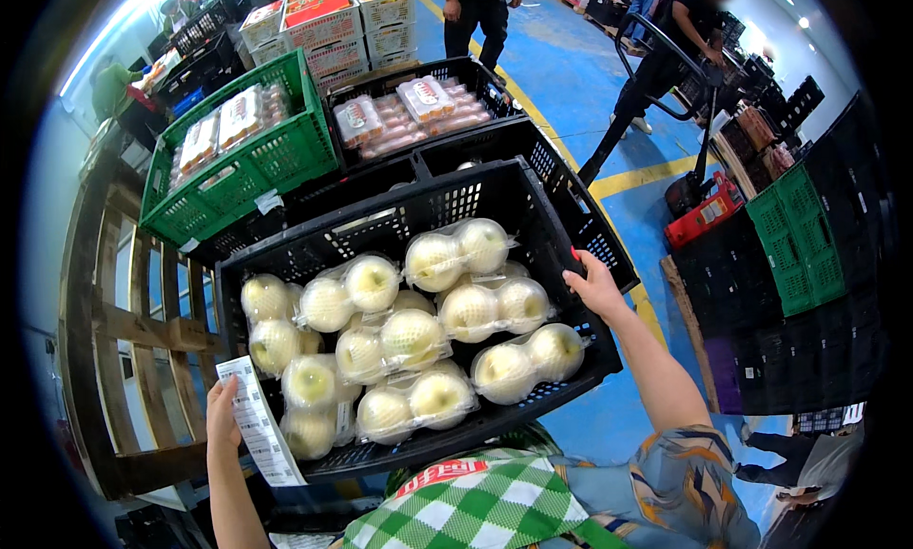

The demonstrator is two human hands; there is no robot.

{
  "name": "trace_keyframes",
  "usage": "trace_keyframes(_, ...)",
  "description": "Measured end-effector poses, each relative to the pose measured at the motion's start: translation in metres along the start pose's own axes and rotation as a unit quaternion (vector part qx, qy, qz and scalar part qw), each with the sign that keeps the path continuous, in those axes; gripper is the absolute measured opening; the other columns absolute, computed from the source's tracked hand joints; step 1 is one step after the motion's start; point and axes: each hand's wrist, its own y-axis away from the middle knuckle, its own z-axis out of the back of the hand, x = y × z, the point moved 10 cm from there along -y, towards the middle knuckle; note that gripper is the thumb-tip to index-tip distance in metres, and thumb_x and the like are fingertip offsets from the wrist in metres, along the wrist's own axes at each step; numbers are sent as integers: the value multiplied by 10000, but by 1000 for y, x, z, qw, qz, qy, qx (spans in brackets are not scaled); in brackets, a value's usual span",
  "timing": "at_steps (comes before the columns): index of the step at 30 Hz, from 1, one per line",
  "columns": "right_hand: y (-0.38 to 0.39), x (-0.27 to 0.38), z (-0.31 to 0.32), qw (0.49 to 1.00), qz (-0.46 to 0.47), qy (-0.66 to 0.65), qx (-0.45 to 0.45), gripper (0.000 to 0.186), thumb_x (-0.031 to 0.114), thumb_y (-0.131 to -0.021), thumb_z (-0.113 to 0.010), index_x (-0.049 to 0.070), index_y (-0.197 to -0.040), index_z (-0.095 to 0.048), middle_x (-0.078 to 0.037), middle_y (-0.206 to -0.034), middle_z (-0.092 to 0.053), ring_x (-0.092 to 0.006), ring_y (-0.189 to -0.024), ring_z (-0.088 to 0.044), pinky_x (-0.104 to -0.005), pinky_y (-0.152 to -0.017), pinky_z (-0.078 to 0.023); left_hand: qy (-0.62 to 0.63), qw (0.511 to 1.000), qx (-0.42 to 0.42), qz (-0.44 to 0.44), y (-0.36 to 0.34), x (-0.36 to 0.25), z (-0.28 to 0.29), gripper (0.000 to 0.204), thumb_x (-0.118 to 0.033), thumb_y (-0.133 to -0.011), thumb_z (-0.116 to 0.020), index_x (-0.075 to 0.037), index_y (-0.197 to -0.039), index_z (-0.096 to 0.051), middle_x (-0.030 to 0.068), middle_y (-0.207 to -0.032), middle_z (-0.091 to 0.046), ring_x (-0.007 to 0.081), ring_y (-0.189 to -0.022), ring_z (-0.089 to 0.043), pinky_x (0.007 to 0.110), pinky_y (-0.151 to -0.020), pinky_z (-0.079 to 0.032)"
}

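A black plastic crate (285, 256) tilts in front of me, its near side close to my apron. Inside lie several clear plastic packs (409, 340), mostly with two pale, round fruits each, wrapped in white foam nets; whether they are pears or apples I cannot tell. My right hand (597, 284) is closed on the crate's right rim. At the near left corner my left hand (223, 414) pinches a white strip of printed labels (259, 425), which hangs along the crate's side. Whether the left fingers also grip the crate is hidden.
Beyond stand a green crate (242, 183) and a black crate (504, 102) of packed goods. A wooden pallet (143, 330) leans at left. Stacked crates (799, 235) and a red pallet jack (702, 216) are at right. Two people stand on the blue floor ahead.
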Motion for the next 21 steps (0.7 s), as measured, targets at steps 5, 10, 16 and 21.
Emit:
trace_keyframes(5, 7, -1, -15, 979, -90, -161, 87, 355, 84, -817, -551, 12, -1140, -421, -40, -711, -527, -101, -597, -516, -246, -575, -440, -26, 1000, -13, 10, -17, -3, -13, 144, -190, -887, -513, -57, -909, -561, 21, -693, -611, 125, -530, -593, 278, -458, -496)
trace_keyframes(10, 7, -2, -17, 976, -99, -165, 97, 359, 92, -815, -556, 15, -1145, -438, -28, -728, -512, -84, -553, -474, -234, -514, -400, -126, 991, -27, -26, -27, -2, -4, 156, -196, -891, -515, -55, -894, -583, -5, -711, -602, 90, -582, -568, 256, -514, -448)
trace_keyframes(16, 0, -7, -14, 989, -75, -101, 72, 392, 95, -778, -600, 12, -1132, -454, -47, -848, -533, -98, -691, -490, -252, -616, -404, -126, 989, -67, -45, -21, 0, 2, 158, -204, -879, -538, -53, -909, -575, -8, -778, -595, 86, -661, -557, 243, -586, -440)
trace_keyframes(21, -4, -29, -15, 997, -29, -61, 39, 397, 223, -782, -593, -26, -1047, -434, -228, -953, -571, -319, -908, -576, -380, -758, -438, -86, 990, -105, -36, -20, -1, 3, 198, -208, -869, -528, -55, -993, -547, 22, -876, -604, 124, -758, -591, 262, -663, -471)
